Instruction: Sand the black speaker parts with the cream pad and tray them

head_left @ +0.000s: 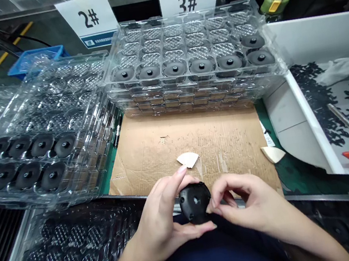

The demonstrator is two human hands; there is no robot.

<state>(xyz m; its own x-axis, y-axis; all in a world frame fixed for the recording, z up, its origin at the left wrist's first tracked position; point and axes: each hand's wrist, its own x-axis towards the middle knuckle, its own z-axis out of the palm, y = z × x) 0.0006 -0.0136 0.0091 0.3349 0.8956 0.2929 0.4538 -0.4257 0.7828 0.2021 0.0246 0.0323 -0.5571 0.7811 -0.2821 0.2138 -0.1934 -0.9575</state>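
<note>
Head view: nearest, the left hand [162, 220] is clamped on a round black part [193, 204], thumb on one side, fingers on the other, held over the near edge of the cardboard [149, 139]. The right hand's [249, 193] thumb and fingertips are pinched together at the part's right side; whether they grip anything small I cannot tell. One pale wedge [188, 159] lies toward the cardboard's near edge, another [273, 154] across its right edge. Clear trays [193, 79] with black parts stand stacked along the far edge, below two paper signs [88, 19].
</note>
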